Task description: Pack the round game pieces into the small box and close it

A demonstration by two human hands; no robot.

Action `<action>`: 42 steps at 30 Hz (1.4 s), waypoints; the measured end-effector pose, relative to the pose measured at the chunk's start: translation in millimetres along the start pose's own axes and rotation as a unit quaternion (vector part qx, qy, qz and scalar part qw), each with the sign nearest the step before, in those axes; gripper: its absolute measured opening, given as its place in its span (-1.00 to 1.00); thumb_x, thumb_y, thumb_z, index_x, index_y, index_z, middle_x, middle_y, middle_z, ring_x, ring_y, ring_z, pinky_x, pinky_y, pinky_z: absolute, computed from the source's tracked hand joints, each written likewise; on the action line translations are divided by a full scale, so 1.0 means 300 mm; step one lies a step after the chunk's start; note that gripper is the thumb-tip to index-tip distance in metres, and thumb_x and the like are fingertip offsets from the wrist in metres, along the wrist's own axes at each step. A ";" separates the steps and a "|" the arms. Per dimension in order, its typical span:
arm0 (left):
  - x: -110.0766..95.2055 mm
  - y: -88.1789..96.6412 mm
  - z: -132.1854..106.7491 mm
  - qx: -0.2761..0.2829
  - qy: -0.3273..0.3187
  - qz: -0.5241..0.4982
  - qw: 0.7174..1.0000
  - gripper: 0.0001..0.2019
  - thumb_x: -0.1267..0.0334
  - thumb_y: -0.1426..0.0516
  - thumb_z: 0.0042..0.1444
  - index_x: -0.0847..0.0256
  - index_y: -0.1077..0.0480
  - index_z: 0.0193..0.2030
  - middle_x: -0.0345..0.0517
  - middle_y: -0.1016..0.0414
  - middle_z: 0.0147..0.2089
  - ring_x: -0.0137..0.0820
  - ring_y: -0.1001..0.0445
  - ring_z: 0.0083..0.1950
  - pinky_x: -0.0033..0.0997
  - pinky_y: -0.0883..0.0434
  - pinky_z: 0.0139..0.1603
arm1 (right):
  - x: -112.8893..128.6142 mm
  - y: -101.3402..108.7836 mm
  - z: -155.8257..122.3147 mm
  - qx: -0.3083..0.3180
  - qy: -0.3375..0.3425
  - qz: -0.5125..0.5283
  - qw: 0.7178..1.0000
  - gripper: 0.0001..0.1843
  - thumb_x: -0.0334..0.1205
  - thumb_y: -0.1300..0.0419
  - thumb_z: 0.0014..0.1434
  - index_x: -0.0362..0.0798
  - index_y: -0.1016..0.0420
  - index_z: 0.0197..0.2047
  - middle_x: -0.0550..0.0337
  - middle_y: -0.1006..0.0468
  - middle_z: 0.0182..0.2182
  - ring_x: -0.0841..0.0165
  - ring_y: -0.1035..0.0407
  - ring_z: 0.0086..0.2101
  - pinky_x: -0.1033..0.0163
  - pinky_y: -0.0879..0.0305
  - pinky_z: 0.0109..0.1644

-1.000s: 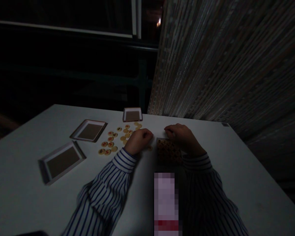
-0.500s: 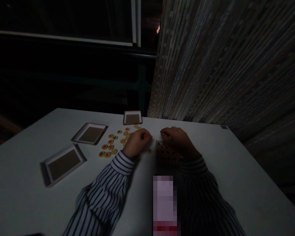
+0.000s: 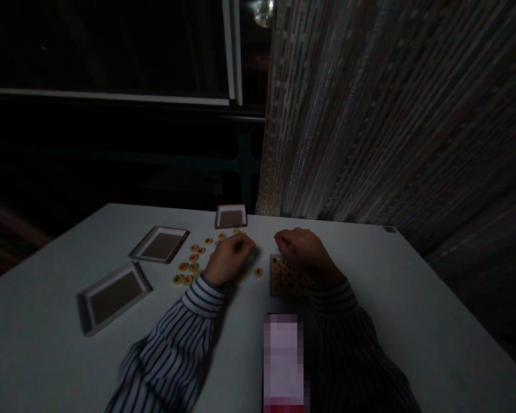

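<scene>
My left hand is over the table with its fingers curled to a pinch, among loose Chinese chess pieces; anything between its fingertips is too dark to make out. Round and pale, the pieces carry red or dark characters. One single piece lies between my two hands. Curled closed, my right hand hovers over the far right part of a small box filled with rows of such pieces. Its fingertips point left, and what they hold, if anything, is hidden.
On the white table, an open shallow box and a box lid or tray stand at left, with a smaller tray at the far edge. A pixelated block covers the front middle. A string curtain hangs behind.
My view has tilted up slightly. My left hand has drawn a little to the left, away from the filled box, uncovering more of the single piece. My right hand stays above the box.
</scene>
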State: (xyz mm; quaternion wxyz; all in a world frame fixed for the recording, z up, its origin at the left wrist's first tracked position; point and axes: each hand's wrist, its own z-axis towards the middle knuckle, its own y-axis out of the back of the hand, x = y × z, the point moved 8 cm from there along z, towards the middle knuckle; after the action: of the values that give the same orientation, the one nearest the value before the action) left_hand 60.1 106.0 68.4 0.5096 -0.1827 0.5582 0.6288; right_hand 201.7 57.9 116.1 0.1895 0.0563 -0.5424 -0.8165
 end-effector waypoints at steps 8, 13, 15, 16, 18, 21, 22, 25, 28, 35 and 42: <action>0.038 0.080 -0.050 -0.052 0.037 -0.012 0.998 -0.76 0.11 -0.05 0.03 0.25 -0.39 -0.36 -0.11 -0.49 -0.36 -0.40 -0.44 -0.32 -0.43 -0.35 -0.25 | 0.018 -0.010 0.004 0.003 0.006 -0.013 1.000 -0.77 -0.25 0.02 0.17 -0.04 -0.45 -0.24 0.17 -0.54 -0.36 0.37 -0.34 -0.34 0.29 -0.10 -0.21; 0.091 0.122 -0.086 -0.083 0.062 -0.028 0.994 -0.76 0.12 -0.05 0.03 0.24 -0.41 -0.34 -0.11 -0.50 -0.33 -0.39 -0.45 -0.28 -0.41 -0.36 -0.21 | 0.042 -0.039 0.011 0.031 0.008 -0.018 0.999 -0.76 -0.26 0.03 0.17 -0.04 -0.45 -0.25 0.16 -0.54 -0.36 0.37 -0.34 -0.33 0.29 -0.09 -0.20; 0.113 0.145 -0.099 -0.095 0.064 -0.028 0.993 -0.75 0.11 -0.05 0.03 0.25 -0.41 -0.32 -0.10 -0.51 -0.29 -0.39 -0.45 -0.24 -0.40 -0.35 -0.16 | 0.050 -0.049 0.012 0.042 0.010 -0.019 0.999 -0.76 -0.26 0.02 0.17 -0.04 -0.46 -0.24 0.15 -0.54 -0.35 0.37 -0.35 -0.32 0.29 -0.10 -0.20; 0.125 0.158 -0.105 -0.103 0.066 -0.025 0.992 -0.75 0.11 -0.06 0.02 0.25 -0.42 -0.31 -0.09 -0.51 -0.28 -0.38 -0.45 -0.24 -0.39 -0.35 -0.14 | 0.052 -0.053 0.012 0.045 0.011 -0.019 0.999 -0.76 -0.26 0.02 0.17 -0.04 -0.46 -0.23 0.15 -0.55 -0.34 0.37 -0.35 -0.31 0.29 -0.10 -0.20; 0.151 0.190 -0.117 -0.123 0.075 -0.014 0.989 -0.75 0.11 -0.06 0.01 0.25 -0.42 -0.31 -0.09 -0.51 -0.29 -0.38 -0.46 -0.24 -0.38 -0.35 -0.14 | 0.055 -0.057 0.012 0.050 0.014 -0.019 0.998 -0.76 -0.26 0.02 0.17 -0.04 -0.46 -0.22 0.14 -0.55 -0.34 0.36 -0.35 -0.30 0.29 -0.10 -0.19; 0.192 0.239 -0.136 -0.159 0.089 -0.001 0.983 -0.76 0.13 -0.06 0.01 0.25 -0.41 -0.31 -0.08 -0.51 -0.29 -0.37 -0.46 -0.24 -0.38 -0.36 -0.15 | 0.053 -0.056 0.011 0.044 0.013 -0.022 0.999 -0.75 -0.27 0.02 0.16 -0.04 -0.47 -0.22 0.15 -0.55 -0.34 0.35 -0.36 -0.29 0.28 -0.10 -0.18; 0.205 0.253 -0.141 -0.168 0.091 0.002 0.982 -0.76 0.14 -0.06 0.01 0.25 -0.41 -0.30 -0.08 -0.51 -0.29 -0.37 -0.46 -0.24 -0.39 -0.36 -0.15 | 0.052 -0.056 0.011 0.044 0.014 -0.024 0.999 -0.75 -0.27 0.02 0.16 -0.04 -0.47 -0.23 0.15 -0.55 -0.34 0.35 -0.36 -0.29 0.28 -0.11 -0.18; 0.244 0.285 -0.158 -0.187 0.105 0.012 0.977 -0.75 0.14 -0.05 0.02 0.25 -0.41 -0.27 -0.08 -0.51 -0.29 -0.38 -0.46 -0.26 -0.40 -0.37 -0.18 | 0.054 -0.060 0.012 0.046 0.019 -0.033 0.998 -0.75 -0.28 0.02 0.15 -0.04 -0.48 -0.26 0.15 -0.55 -0.36 0.36 -0.36 -0.32 0.28 -0.11 -0.21; 0.278 0.309 -0.173 -0.199 0.122 0.023 0.972 -0.72 0.13 -0.04 0.02 0.26 -0.41 -0.24 -0.07 -0.52 -0.28 -0.37 -0.46 -0.26 -0.39 -0.38 -0.19 | 0.062 -0.067 0.016 0.045 0.026 -0.031 0.998 -0.75 -0.28 0.03 0.15 -0.04 -0.48 -0.28 0.15 -0.55 -0.36 0.36 -0.36 -0.32 0.28 -0.12 -0.21; 0.328 0.377 -0.217 -0.231 0.143 0.101 0.957 -0.67 0.06 -0.04 0.01 0.23 -0.40 -0.18 -0.01 -0.51 -0.21 -0.29 -0.46 -0.17 -0.32 -0.37 -0.14 | 0.090 -0.120 0.023 0.098 0.045 -0.063 0.992 -0.73 -0.26 0.05 0.17 -0.04 -0.48 -0.32 0.13 -0.54 -0.43 0.35 -0.35 -0.38 0.29 -0.10 -0.29; 0.376 0.395 -0.239 -0.231 0.156 0.185 0.942 -0.64 0.09 0.00 0.04 0.22 -0.37 -0.09 0.06 -0.47 -0.11 -0.23 -0.43 -0.08 -0.29 -0.34 -0.11 | 0.138 -0.153 0.035 0.090 0.059 -0.045 0.993 -0.72 -0.25 0.07 0.18 -0.02 -0.47 -0.30 0.14 -0.53 -0.41 0.35 -0.34 -0.37 0.28 -0.09 -0.30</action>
State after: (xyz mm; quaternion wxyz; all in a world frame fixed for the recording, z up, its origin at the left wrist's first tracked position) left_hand -111.0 108.4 17.2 0.2347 -0.2850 0.4940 0.7872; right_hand 149.1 67.2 83.2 0.1784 0.1457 -0.5983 -0.7674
